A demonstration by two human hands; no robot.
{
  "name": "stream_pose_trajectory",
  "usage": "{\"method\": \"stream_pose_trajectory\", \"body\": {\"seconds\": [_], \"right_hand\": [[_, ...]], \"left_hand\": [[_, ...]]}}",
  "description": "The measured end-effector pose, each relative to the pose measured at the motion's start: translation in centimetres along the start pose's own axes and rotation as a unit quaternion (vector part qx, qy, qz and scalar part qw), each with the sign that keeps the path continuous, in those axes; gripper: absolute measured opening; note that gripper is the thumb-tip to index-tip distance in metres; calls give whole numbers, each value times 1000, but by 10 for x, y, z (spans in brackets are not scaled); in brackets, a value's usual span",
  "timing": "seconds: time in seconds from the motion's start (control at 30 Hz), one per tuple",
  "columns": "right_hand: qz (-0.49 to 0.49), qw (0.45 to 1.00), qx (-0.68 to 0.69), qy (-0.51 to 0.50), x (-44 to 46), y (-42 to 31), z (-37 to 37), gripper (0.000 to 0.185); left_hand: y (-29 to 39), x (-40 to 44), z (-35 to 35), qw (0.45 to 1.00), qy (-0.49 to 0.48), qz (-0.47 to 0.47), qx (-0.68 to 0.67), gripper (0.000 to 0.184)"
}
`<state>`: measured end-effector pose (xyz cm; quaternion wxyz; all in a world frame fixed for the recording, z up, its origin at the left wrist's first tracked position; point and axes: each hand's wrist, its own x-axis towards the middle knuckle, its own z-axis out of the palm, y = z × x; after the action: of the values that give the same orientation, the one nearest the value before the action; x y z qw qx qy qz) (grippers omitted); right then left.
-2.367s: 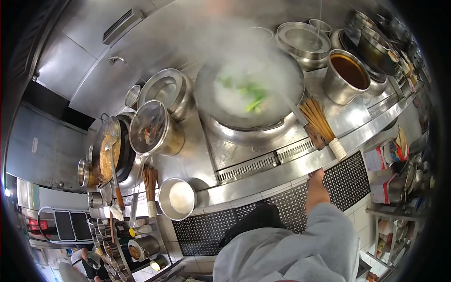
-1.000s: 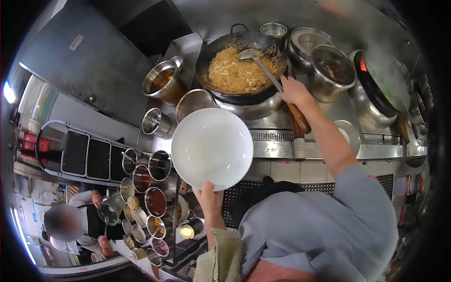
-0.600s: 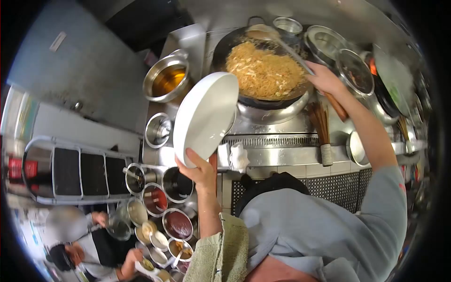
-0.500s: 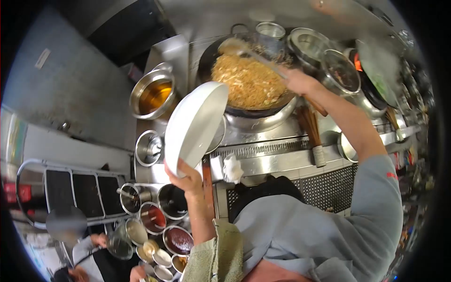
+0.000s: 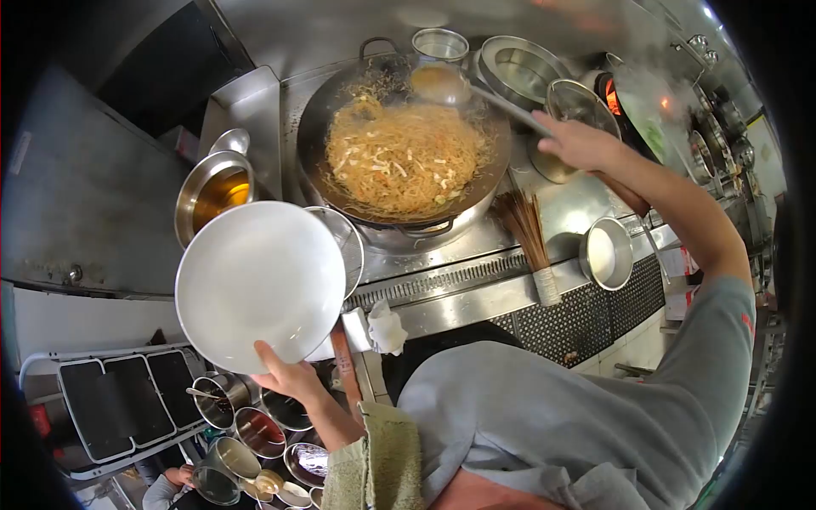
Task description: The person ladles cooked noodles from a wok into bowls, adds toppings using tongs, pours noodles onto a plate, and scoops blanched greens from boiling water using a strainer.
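Head cam: L hand (image 5: 289, 380) gripping white bowl (image 5: 262, 285), R hand (image 5: 582, 143) clenching ladle (image 5: 510, 106) (over noodle wok (image 5: 319, 127)).

stl ctr (image 5: 559, 202) | wok (image 5: 316, 140) on burner ring (image 5: 463, 228) | bamboo brush (image 5: 524, 231) nr front edge | oil pot (image 5: 184, 197) | sm. pan (image 5: 628, 257)
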<state>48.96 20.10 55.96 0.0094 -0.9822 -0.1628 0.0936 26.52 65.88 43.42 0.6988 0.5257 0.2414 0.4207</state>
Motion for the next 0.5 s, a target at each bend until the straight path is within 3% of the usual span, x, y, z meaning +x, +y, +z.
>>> {"method": "stream_pose_trajectory", "body": {"seconds": [0.07, 0.1, 0.13, 0.17, 0.23, 0.3, 0.37, 0.43, 0.5], "right_hand": [[87, 958, 188, -196, -1, -29, -7, 44], [120, 899, 341, -247, 1, -32, 4, 37], [150, 810, 485, -292, 3, -34, 20, 31], [143, 811, 485, -294, 5, -38, 26, 31], [160, 545, 745, -349, 7, -45, 39, 24], [146, 412, 822, -366, 7, -47, 58, 21], [117, 336, 873, -332, -4, -53, 71, 16], [95, 224, 915, -321, -11, -55, 80, 16], [86, 210, 921, -316, -14, -53, 67, 14]], "left_hand": [[-3, -12, -2, 998, 51, -38, -8, 35], [-2, -18, -4, 993, 98, -69, -15, 34], [-5, -25, -8, 992, 99, -33, 77, 33], [-7, -32, -11, 980, 106, 2, 169, 32], [-12, -41, -28, 990, 34, -104, -84, 32], [-13, -51, -35, 989, 56, -21, 136, 32], [-2, -58, -29, 988, 59, -128, -56, 36], [2, -58, -41, 991, 31, -122, -53, 40], [7, -57, -42, 989, 30, -141, 42, 53]]}}
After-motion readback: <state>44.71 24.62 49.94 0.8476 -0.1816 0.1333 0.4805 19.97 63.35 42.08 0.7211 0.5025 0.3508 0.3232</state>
